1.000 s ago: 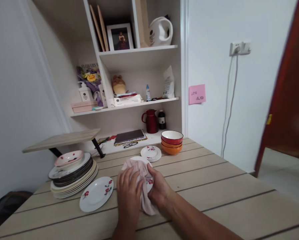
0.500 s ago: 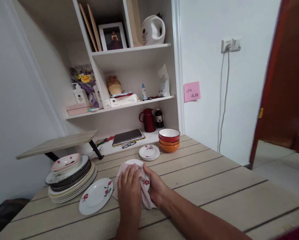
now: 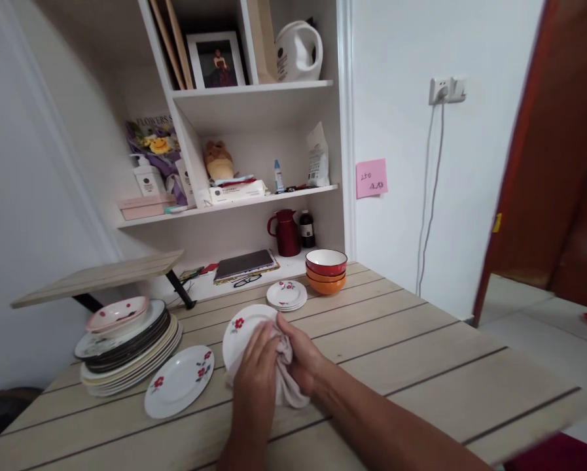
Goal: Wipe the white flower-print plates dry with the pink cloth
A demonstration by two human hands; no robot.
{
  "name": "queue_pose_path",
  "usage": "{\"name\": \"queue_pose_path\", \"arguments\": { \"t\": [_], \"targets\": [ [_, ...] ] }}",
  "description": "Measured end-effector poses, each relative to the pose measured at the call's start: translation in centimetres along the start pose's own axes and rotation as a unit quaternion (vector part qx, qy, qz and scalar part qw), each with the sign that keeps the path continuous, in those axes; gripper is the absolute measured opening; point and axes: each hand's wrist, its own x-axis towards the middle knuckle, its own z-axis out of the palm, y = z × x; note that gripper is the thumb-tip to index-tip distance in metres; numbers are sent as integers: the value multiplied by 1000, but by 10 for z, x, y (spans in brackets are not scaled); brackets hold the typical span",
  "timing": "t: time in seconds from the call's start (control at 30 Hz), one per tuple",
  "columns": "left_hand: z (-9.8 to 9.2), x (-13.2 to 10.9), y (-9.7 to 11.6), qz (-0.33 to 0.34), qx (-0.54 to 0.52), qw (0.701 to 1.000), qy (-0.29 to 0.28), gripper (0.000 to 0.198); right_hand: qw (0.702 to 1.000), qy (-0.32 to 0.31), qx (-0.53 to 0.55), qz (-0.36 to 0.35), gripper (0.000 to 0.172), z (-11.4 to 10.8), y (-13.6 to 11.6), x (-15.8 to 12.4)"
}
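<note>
A white plate with red flowers [image 3: 239, 337] is held tilted above the wooden table, a pale pink cloth [image 3: 287, 386] bunched against its right side. My left hand [image 3: 258, 366] presses the cloth onto the plate's face, fingers together. At the plate's right edge, my right hand [image 3: 303, 356] grips plate and cloth, its thumb on top. Another flowered plate [image 3: 179, 383] lies flat to the left of my hands. Behind them sits a small stack of flowered saucers [image 3: 286, 294], beside several stacked bowls [image 3: 326, 271] in red and orange.
A tall stack of plates [image 3: 131, 353] with a pink-rimmed bowl on top stands at the left, by a low wooden riser [image 3: 101, 278]. Behind the table, a shelf unit holds a red jug [image 3: 287, 233] and a dark laptop [image 3: 244, 263].
The cloth has been drawn off the plate's left part toward the right, so more of the plate and a red flower show. The view has shifted slightly.
</note>
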Motion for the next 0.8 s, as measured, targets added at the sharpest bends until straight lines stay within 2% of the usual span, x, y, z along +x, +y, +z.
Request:
{"name": "queue_pose_path", "arguments": {
  "t": [0.17,0.27,0.33,0.4,0.53,0.6,0.7,0.8],
  "targets": [
    [-12,3,-21,-97,106,989,30,20,1000,-16,-22,4,52,-3,18,9],
    [-12,0,-24,-137,161,977,16,21,1000,-13,0,-21,51,-8,15,12],
    [-9,-3,-21,-137,164,977,0,22,999,-1,17,-51,51,-12,8,13],
    [-7,-5,-14,-106,144,984,-14,22,997,5,22,-74,53,-16,-1,13],
    [-3,-2,-1,-43,101,994,-17,23,995,-43,23,-85,61,-18,-14,9],
    [-2,-1,-2,-45,93,995,-14,25,995,-50,18,-80,60,-16,-13,6],
    [-4,-2,-12,-61,96,993,-10,24,997,-19,10,-68,51,-9,0,4],
    [-10,-4,-24,-117,132,984,-10,24,1000,12,-7,-25,47,-4,18,3]
  ]
}}
